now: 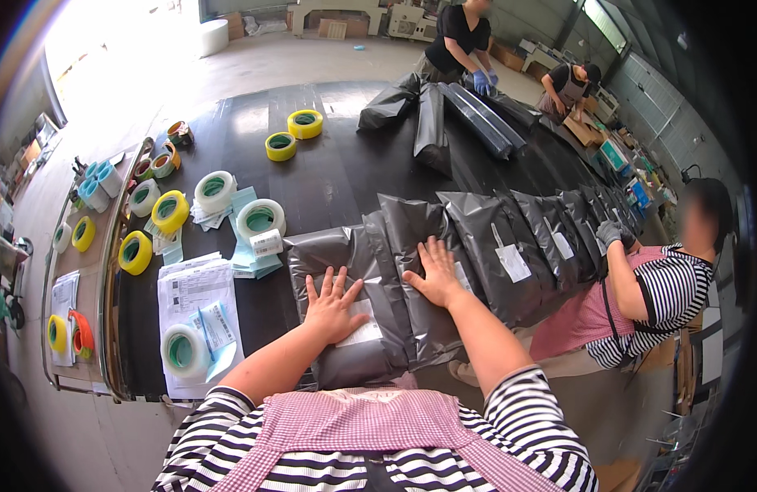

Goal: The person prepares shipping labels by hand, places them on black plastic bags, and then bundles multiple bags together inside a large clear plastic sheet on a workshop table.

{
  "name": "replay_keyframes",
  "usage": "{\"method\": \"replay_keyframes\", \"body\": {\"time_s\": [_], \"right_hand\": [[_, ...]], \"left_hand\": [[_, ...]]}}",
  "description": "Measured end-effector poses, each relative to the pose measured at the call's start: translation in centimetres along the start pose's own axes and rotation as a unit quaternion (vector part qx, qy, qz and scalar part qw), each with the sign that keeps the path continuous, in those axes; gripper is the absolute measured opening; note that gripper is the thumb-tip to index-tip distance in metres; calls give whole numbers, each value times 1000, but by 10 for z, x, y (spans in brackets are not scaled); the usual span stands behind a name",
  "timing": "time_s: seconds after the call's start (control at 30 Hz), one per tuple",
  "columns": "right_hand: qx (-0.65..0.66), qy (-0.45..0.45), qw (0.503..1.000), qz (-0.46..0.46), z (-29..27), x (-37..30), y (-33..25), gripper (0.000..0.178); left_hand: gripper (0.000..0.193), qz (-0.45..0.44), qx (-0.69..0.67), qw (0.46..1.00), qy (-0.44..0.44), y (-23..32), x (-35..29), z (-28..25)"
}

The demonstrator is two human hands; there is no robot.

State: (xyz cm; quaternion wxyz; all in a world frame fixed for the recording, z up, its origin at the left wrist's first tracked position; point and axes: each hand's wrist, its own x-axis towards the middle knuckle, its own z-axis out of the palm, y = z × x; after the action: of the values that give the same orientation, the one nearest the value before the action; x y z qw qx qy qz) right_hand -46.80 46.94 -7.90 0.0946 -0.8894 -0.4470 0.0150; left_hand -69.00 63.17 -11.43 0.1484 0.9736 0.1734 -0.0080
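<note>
Two grey plastic mailer bags: the leftmost one (333, 250) and its neighbour (427, 328), both at the near edge of the dark table (329, 180). Left hand (333, 307) flat on the first, partly over its white label (364, 328); right hand (436, 275) flat on the second. Both palms down, fingers spread, grasping nothing.

Risks, my guess: slick plastic plus a backward drag could send a bag off the near edge; a rubbing left palm could crease or lift the label. Bags sit packed, so a shove right could jam the bag row (546, 279) toward the gloved co-worker (669, 287). A leftward sweep could knock the white label roll (268, 242) just beside the first bag, or scatter the printed sheets (194, 287) by the near-left corner; a clear tape roll (200, 353) weighs on those.
</note>
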Motion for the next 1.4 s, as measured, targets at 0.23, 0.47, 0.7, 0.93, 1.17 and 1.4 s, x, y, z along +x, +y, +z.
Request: {"method": "replay_keyframes", "body": {"time_s": [0.23,0.47,0.7,0.93,1.17,1.4], "right_hand": [[-40,-34,989,142,-2,-28,-47,75],[346,61,936,-13,-97,-23,-27,42],[182,11,981,-62,23,-52,-148,56],[65,179,978,81,-46,-46,-3,32],[-134,73,967,203,-26,-58,110,26],[-8,140,987,82,-157,-61,-21,17]], "left_hand": [[57,-51,-104,971,208,-27,-38,10],[63,-151,-335,913,175,-29,-70,27],[41,-73,-670,694,254,-48,-44,73],[62,-221,-381,890,115,-25,-45,3],[65,-210,-368,901,96,-4,-19,3],[35,-179,-738,640,115,-54,-49,12]]}}
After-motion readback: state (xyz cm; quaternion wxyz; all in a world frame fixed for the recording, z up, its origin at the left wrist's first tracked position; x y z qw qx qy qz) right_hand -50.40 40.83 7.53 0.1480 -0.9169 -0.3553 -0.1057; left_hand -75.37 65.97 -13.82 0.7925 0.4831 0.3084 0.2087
